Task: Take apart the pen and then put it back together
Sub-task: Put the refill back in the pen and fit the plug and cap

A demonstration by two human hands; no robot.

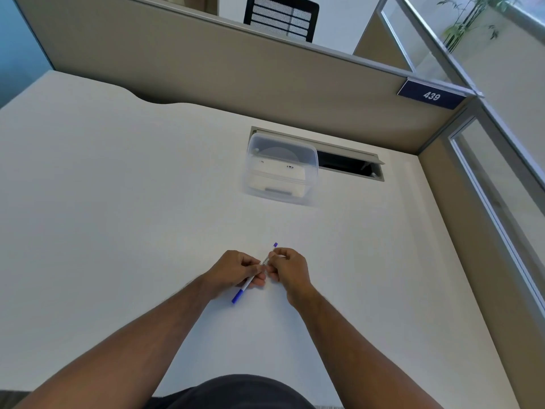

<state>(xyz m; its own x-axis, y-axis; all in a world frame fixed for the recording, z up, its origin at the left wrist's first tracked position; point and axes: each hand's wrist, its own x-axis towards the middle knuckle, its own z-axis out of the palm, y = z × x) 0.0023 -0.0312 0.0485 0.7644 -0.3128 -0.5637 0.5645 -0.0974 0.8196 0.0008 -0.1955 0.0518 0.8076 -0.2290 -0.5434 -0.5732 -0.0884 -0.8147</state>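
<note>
A thin pen (247, 283) with a clear barrel and blue ends is held above the white desk (118, 202), slanting from lower left to upper right. My left hand (234, 270) grips the lower half of the barrel; the blue cap end sticks out below it. My right hand (290, 268) pinches the upper part, with a small blue end tip showing above the fingers. The two hands nearly touch at the pen's middle, which hides that stretch. The pen looks to be in one piece.
A clear plastic box (280, 169) with a lid stands farther back on the desk, in front of an open cable slot (351, 163). Beige partition walls close off the back and right, with a sign reading 439 (431, 95).
</note>
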